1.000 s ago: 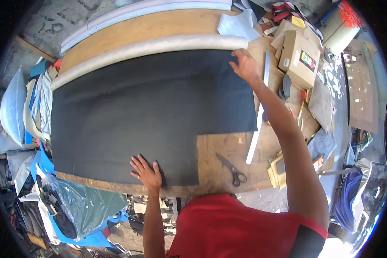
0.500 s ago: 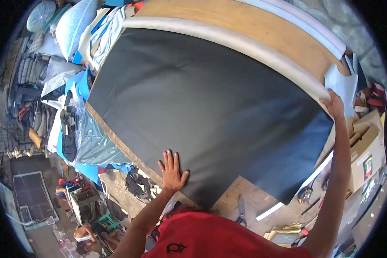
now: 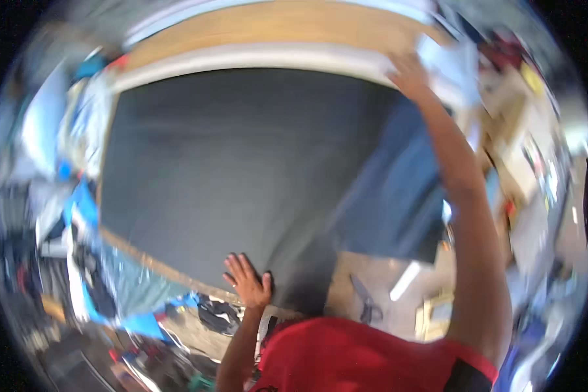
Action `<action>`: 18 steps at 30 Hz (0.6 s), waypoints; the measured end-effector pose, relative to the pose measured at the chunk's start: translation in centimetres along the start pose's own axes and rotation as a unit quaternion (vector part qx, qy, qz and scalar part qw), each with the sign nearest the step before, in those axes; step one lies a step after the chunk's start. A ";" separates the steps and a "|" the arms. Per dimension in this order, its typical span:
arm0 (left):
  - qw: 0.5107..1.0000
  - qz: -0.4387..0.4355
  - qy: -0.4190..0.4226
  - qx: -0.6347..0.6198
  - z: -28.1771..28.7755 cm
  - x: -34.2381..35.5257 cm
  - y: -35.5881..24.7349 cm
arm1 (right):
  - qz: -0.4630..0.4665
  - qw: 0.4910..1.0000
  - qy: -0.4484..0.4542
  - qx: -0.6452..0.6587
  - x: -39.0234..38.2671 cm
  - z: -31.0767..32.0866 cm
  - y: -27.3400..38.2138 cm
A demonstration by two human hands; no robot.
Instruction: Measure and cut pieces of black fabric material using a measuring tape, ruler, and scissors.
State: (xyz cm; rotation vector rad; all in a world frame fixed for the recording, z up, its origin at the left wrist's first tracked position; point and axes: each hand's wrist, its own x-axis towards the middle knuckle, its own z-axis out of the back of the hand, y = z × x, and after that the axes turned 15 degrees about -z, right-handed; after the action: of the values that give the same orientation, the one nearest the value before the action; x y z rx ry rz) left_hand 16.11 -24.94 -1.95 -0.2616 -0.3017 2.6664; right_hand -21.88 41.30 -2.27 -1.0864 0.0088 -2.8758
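Left hand (image 3: 248, 285) on black sheet (image 3: 235, 163), right hand (image 3: 409, 75) perhaps touching pale roll (image 3: 261, 57)

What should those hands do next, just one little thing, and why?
Perhaps the right hand, blurred by the white roll, should smooth the right side of the black sheet: slanting ripples show there, and the left hand, flat on the sheet near its front edge, could steady it.

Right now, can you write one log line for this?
left hand: flat on black sheet | right hand: at pale roll, blurred | scissors: on table
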 end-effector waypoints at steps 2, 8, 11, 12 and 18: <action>0.998 0.031 -0.048 0.019 0.1 -0.2 0.2 | -0.243 0.958 0.137 -0.066 3.4 -0.2 1.4; 0.997 0.051 -0.051 0.022 -0.3 -1.6 1.5 | -0.397 0.899 -0.110 0.147 -5.4 16.8 22.9; 0.998 -0.008 -0.049 0.046 -0.6 -2.5 1.1 | -0.523 0.828 -0.072 0.191 -16.3 27.2 25.8; 0.997 -0.022 -0.055 0.058 -0.3 -2.9 1.0 | -0.540 0.823 -0.102 0.144 -19.2 30.4 26.1; 0.992 -0.057 -0.020 0.111 -0.9 -5.9 0.8 | -0.681 0.720 -0.108 0.082 -32.4 38.2 27.7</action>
State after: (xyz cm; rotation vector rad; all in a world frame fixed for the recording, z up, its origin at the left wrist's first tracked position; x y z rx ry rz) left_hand 21.25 -28.18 -2.24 -0.1169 -0.0305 2.5654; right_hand 29.30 16.46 4.23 -1.9143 -1.7197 -3.5520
